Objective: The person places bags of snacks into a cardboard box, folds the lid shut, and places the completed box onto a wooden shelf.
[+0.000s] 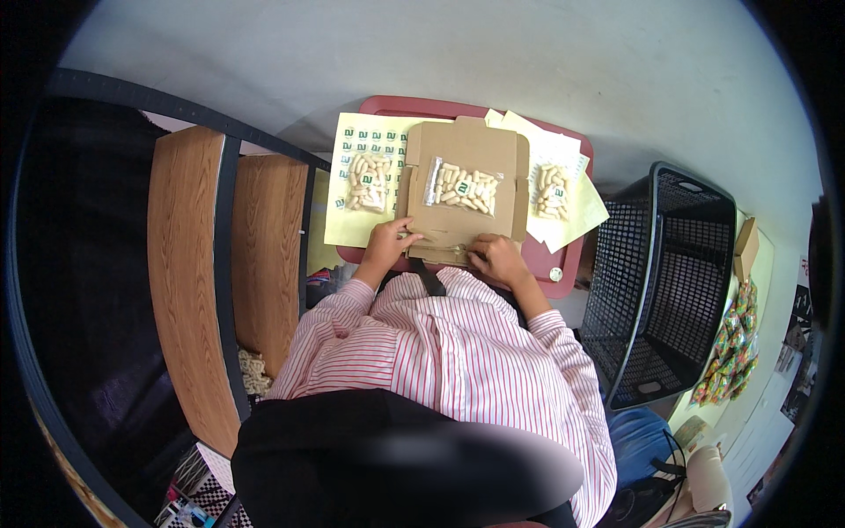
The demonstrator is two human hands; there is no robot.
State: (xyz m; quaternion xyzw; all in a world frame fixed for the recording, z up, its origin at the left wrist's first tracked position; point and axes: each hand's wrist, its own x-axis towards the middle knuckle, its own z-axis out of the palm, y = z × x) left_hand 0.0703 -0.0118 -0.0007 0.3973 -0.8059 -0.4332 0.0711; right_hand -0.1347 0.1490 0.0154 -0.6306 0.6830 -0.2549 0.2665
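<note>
An unfolded brown cardboard box lies in front of me. On it rests a clear zip bag of pale capsules with a round sticker. My left hand is closed on the box's near left corner, thumb and forefinger at the edge. Fingers curled, my right hand grips the near flap towards its right end. To the left, a second capsule bag lies on a yellow sticker sheet with rows of green marks. A third capsule bag lies on loose pale sheets to the right.
Everything sits on a dark red plastic lid or tray, a loose round sticker near its right corner. At right stands a black plastic basket, beyond it colourful hanging packets. Wooden shelves with a dark frame stand left; a wall is behind.
</note>
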